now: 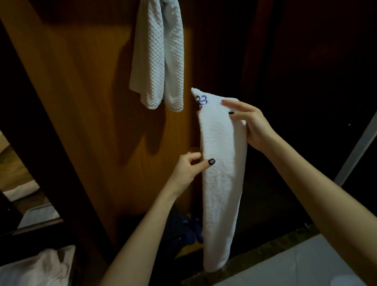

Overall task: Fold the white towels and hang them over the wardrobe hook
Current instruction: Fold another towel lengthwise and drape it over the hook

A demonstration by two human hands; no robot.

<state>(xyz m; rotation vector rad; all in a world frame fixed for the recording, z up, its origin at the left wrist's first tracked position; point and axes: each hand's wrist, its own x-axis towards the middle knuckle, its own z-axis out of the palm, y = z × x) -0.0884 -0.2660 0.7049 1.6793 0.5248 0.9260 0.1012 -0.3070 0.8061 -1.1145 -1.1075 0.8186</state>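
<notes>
A white towel (223,178), folded into a long narrow strip with a blue embroidered mark near its top corner, hangs in front of the wooden wardrobe door (89,108). My right hand (251,125) holds its upper part, thumb on the front and fingers behind. My left hand (190,168) pinches the left edge at mid-height. A second white towel with a waffle texture (156,54) hangs doubled over from the top of the door; the hook itself is out of view.
The wardrobe interior to the right is dark. Blue slippers (193,230) lie on the floor at the door's foot. White bedding (31,280) shows at the lower left, pale floor tiles (288,271) at the lower right.
</notes>
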